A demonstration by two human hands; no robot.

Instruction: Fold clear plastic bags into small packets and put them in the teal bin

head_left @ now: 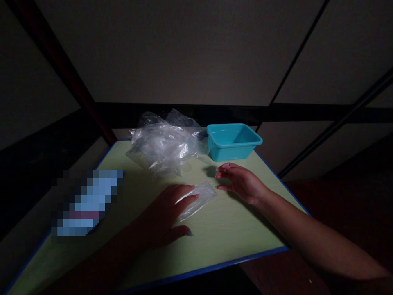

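On the table lies a flat, folded clear plastic bag [201, 200]. My left hand [172, 209] rests over its left part, fingers stretched across the plastic and thumb apart on the tabletop side. Just right of the bag, my right hand [239, 182] hovers a little above the table, its fingers loosely curved and apart, with nothing seen in them. A heap of crumpled clear plastic bags [164, 143] sits behind my hands, toward the far left. Beside that heap stands a turquoise plastic basin [235, 152], beyond my right hand.
The pale green table [245, 233] has a blue edge all round. At its left side lies a pixelated, blurred-out object [95, 196] that I cannot make out. Dark panelled walls [184, 53] close off the far side.
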